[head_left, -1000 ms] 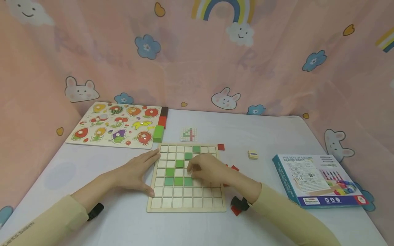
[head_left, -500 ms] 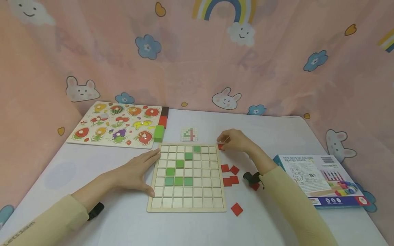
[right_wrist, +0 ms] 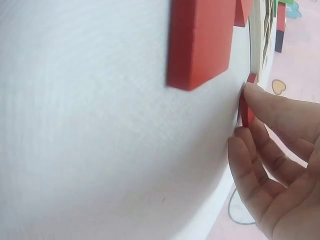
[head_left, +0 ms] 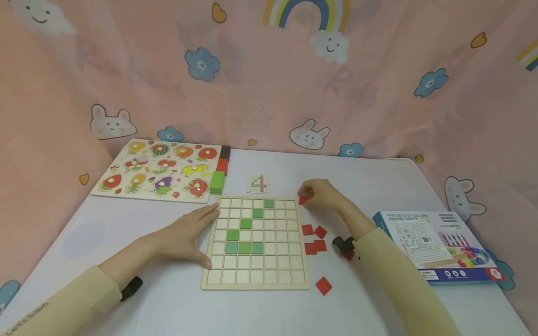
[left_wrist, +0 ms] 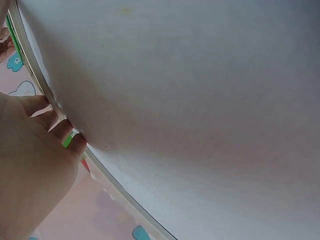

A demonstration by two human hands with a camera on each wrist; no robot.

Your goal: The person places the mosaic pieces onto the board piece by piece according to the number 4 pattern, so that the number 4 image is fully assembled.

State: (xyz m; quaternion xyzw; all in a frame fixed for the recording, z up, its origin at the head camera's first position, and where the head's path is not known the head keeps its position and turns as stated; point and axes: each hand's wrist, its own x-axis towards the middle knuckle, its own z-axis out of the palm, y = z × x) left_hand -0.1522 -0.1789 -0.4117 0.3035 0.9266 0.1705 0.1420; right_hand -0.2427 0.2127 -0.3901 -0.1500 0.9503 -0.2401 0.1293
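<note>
A wooden grid board (head_left: 255, 285) lies flat, with several green square tiles (head_left: 244, 248) in its cells, some forming a diagonal. My left hand (head_left: 180, 237) rests along the board's left side, thumb spread from the fingers; in the left wrist view, the fingertips (left_wrist: 77, 142) touch the edge. Beyond the board's top right corner, my right hand (head_left: 322, 193) pinches a red square tile (head_left: 303, 200). The right wrist view has thumb and fingers on either side of that red tile (right_wrist: 246, 107), close to the white cloth.
Several loose red tiles (head_left: 323, 286) lie right of the board. A small patterned card (head_left: 258, 183) sits behind it. At the back left are a fruit puzzle board (head_left: 147, 179) and coloured blocks (head_left: 216, 182). A boxed toy (head_left: 437, 247) stands at the right.
My right hand has moved from over the grid to beyond the board's top right corner and taken hold of the red tile there. My left hand stays put.
</note>
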